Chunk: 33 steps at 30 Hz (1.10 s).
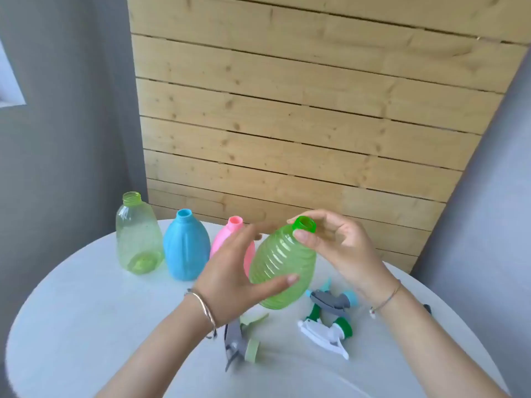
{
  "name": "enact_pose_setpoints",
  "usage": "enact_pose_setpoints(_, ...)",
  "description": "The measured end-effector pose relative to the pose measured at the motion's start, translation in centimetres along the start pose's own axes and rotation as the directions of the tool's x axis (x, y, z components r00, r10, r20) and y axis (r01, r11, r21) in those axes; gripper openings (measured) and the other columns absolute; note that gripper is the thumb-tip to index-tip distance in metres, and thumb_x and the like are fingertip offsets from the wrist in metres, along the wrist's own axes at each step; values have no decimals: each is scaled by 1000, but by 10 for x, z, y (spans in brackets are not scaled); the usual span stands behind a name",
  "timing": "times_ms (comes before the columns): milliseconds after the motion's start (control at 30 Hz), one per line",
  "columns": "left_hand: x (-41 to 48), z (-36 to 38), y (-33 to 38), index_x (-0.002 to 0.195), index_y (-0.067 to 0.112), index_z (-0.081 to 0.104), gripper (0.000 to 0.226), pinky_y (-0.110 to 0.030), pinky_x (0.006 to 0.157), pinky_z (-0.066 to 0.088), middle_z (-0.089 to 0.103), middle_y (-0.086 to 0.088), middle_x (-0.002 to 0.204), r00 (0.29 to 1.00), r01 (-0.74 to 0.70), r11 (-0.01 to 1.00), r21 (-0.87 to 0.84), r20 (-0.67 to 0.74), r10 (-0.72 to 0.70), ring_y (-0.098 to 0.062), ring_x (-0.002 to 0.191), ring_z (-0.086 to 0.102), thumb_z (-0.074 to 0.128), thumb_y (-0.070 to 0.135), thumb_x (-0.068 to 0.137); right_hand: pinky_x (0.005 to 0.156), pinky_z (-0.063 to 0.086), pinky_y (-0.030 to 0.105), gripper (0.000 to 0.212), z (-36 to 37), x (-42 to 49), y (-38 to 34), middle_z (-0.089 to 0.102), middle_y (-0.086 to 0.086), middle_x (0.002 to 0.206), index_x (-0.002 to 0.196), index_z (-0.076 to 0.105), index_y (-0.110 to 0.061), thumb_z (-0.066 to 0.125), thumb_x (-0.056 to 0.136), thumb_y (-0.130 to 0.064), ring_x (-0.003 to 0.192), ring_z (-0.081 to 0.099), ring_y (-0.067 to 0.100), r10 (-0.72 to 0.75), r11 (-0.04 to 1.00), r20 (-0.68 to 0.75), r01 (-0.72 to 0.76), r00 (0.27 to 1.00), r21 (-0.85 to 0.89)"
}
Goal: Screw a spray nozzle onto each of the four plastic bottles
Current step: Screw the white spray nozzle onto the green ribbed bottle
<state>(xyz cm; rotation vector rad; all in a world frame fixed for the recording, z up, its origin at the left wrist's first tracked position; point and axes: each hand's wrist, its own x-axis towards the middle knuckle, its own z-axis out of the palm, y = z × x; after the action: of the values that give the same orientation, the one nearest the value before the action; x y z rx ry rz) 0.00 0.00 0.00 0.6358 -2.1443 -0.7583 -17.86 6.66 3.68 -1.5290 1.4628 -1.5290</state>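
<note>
Left grip [230,271] clasped the ribbed bottle [283,254], right grip [339,248] pinched its neck; steadying it upright looked wise before threading the white nozzle [324,333].

Three bottles [186,245] behind nozzles [323,334] (all on table [86,311])

The ribbed green bottle [283,265] is translucent with a darker green open neck. It is above the table [86,297], tilted with the neck up and to the right, the left hand [230,271] gripping its body and the right hand [336,242] pinching its neck. Behind it stand in a row, upright and open, the pale green bottle [138,239], the blue bottle [186,248] and the pink bottle [232,234], which is partly hidden. Three nozzles lie on their sides on the table: the grey nozzle with pale green collar [238,343], the grey nozzle with blue collar [333,300] and the white nozzle with green collar [324,334].
</note>
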Motion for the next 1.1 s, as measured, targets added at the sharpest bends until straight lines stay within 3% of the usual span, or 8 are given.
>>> enact_pose_setpoints(100, -14, 5, 15, 126, 45, 39, 79, -3, 90, 37, 54, 33, 117, 984, 61, 991, -115, 174, -41, 12, 112, 50, 79, 54, 59, 87, 52, 32, 40, 4, -24, -12, 73, 15, 100, 92, 68, -5, 74, 64, -34, 88, 65, 15, 21, 998, -66, -17, 998, 60)
enact_pose_setpoints(400, -69, 26, 14, 111, 49, 46, 70, 2, 79, 39, 62, 29, 106, 975, 210, 957, -200, 114, -191, 12, 101, 56, 80, 57, 50, 75, 47, 7, 23, -16, -86, 23, 70, -13, 101, 103, 70, -22, 67, 83, -35, 96, 64, 7, 186, 965, -41, -190, 982, -183)
enact_pose_setpoints(467, -70, 25, 10, 110, 48, 46, 70, 2, 78, 39, 62, 25, 106, 968, 246, 948, -203, 94, -231, 14, 101, 55, 80, 56, 50, 72, 42, 7, 23, -25, -94, 48, 66, -12, 98, 104, 70, -21, 67, 84, -31, 92, 60, 9, 284, 841, -35, -267, 958, -471)
enact_pose_setpoints(567, -69, 23, 8, 106, 50, 45, 67, 1, 75, 40, 62, 22, 105, 964, 264, 948, -178, 84, -252, 16, 98, 54, 78, 58, 49, 88, 45, 27, 27, -30, -99, 73, 65, -5, 109, 106, 69, -20, 64, 85, -37, 105, 53, 17, 390, 640, 41, -239, 920, -730)
enact_pose_setpoints(667, -68, 23, 10, 106, 50, 44, 65, -1, 77, 40, 61, 25, 106, 965, 260, 951, -169, 81, -249, 18, 99, 53, 80, 53, 52, 98, 39, 33, 33, -31, -94, 77, 62, -5, 120, 109, 68, -21, 65, 82, -41, 118, 44, 18, 393, 552, 31, -209, 919, -807)
enact_pose_setpoints(867, -66, 16, 11, 106, 52, 46, 64, 4, 74, 38, 61, 32, 103, 969, 246, 950, -194, 68, -237, 17, 99, 54, 78, 57, 50, 87, 34, 31, 37, -22, -89, 82, 57, -2, 118, 103, 65, -23, 68, 74, -45, 117, 45, 19, 409, 372, 28, -138, 912, -918)
enact_pose_setpoints(967, -67, 11, 8, 103, 58, 44, 63, 6, 73, 37, 60, 36, 103, 968, 251, 950, -183, 69, -242, 20, 99, 52, 79, 55, 52, 90, 35, 32, 37, -24, -85, 75, 61, -5, 111, 103, 65, -23, 68, 75, -47, 113, 45, 19, 392, 442, 0, -188, 920, -877)
enact_pose_setpoints(1100, -65, 6, 0, 108, 46, 45, 67, 3, 70, 41, 62, 19, 106, 958, 288, 936, -204, 50, -284, 17, 95, 55, 80, 52, 52, 84, 44, 23, 17, -33, -76, 42, 64, -6, 97, 89, 66, -29, 70, 77, -41, 97, 55, 11, 301, 770, -96, -301, 949, -563)
